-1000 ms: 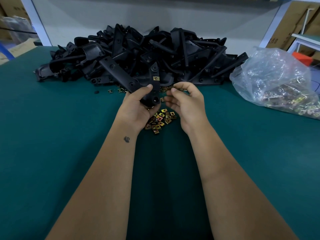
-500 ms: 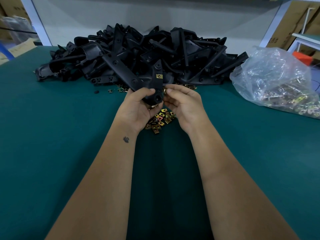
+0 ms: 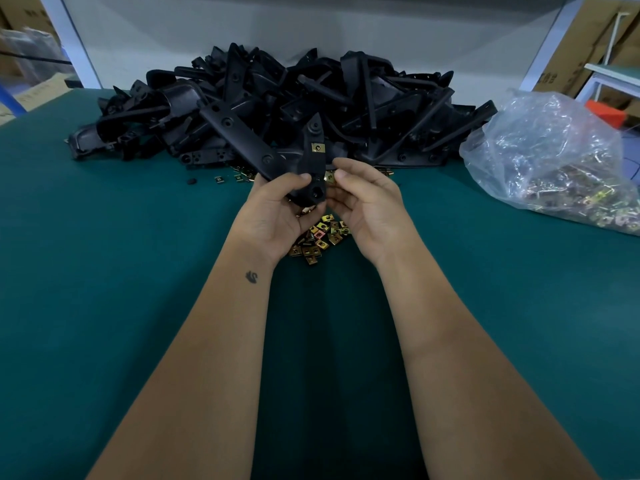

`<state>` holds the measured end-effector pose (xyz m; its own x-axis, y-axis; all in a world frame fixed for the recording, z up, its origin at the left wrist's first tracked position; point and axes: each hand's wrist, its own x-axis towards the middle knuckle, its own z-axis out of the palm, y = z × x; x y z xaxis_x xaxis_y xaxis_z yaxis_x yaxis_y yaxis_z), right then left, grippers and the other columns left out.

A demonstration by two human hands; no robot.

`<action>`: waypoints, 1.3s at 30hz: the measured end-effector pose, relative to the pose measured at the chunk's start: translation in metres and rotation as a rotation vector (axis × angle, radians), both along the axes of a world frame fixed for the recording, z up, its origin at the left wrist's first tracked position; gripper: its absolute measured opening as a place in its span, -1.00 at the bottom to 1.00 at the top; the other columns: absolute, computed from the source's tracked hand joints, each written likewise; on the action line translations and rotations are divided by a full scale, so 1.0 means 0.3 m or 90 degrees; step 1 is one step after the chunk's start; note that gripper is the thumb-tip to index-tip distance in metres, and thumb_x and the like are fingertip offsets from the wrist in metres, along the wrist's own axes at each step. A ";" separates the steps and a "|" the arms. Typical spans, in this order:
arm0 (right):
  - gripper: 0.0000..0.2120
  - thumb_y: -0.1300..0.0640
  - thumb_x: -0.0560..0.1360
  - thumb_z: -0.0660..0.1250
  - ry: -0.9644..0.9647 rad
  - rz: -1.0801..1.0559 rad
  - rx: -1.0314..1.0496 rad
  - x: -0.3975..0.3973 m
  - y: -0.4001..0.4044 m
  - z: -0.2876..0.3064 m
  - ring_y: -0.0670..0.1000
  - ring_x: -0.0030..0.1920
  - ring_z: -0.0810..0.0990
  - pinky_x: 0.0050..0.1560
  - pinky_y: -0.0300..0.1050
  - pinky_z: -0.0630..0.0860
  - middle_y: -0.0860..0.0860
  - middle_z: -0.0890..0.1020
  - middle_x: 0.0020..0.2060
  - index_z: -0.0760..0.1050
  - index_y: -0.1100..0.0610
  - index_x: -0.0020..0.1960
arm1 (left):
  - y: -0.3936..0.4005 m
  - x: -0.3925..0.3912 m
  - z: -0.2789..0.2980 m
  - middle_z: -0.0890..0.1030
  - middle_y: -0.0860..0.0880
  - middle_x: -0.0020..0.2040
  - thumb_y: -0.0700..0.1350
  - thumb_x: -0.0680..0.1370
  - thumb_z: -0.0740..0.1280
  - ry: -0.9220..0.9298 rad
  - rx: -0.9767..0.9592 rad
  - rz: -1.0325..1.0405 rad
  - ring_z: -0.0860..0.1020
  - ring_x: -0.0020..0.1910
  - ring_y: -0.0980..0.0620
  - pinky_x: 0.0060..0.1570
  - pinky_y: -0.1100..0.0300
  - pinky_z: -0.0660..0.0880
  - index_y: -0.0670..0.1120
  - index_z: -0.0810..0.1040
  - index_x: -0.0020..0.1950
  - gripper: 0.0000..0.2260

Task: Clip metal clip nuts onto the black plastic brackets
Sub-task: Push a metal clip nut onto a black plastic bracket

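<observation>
Presently, the black bracket (image 3: 313, 161) is gripped by the left hand (image 3: 273, 213) above the loose clip nuts (image 3: 317, 237) at the counter (image 3: 104, 271) centre. A clip nut (image 3: 329, 177) pinched in the right hand (image 3: 367, 202) should be slid squarely onto the bracket edge below the fitted nut (image 3: 317, 148).

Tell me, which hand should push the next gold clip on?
Probably the right hand: it pinches a clip nut right beside the bracket's edge. The left hand grips the bracket, which already carries one clip, so it is busy.
</observation>
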<state>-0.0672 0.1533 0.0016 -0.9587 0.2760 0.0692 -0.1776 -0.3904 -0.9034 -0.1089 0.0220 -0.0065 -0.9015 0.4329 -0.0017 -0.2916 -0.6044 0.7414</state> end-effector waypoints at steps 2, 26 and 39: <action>-0.84 0.37 0.53 0.31 0.002 -0.003 0.022 0.000 -0.001 -0.002 0.00 -0.23 0.62 -0.15 -0.14 0.59 0.08 0.66 -0.19 0.60 0.17 0.01 | 0.000 0.001 -0.001 0.63 -0.10 0.09 -0.31 0.56 0.30 -0.001 0.004 0.001 0.65 -0.12 -0.01 -0.18 0.13 0.59 -0.09 0.42 0.30 -0.66; -0.83 0.41 0.48 0.37 0.029 -0.113 0.025 -0.014 -0.006 -0.001 -0.08 -0.16 0.61 0.14 -0.14 0.51 -0.02 0.64 -0.32 0.57 0.17 -0.07 | 0.040 0.030 0.000 0.57 -0.10 0.30 -0.26 0.57 0.37 0.136 -0.182 0.095 0.58 0.25 0.02 0.17 0.09 0.58 -0.14 0.33 0.41 -0.56; -0.87 0.30 0.50 0.41 0.008 -0.173 0.158 -0.011 -0.029 -0.006 -0.21 -0.18 0.62 -0.07 -0.35 0.50 -0.08 0.66 -0.26 0.60 0.08 -0.04 | 0.042 0.016 -0.003 0.62 -0.12 0.24 -0.29 0.57 0.37 0.090 -0.151 0.094 0.65 0.13 0.04 0.02 0.12 0.62 -0.19 0.38 0.39 -0.60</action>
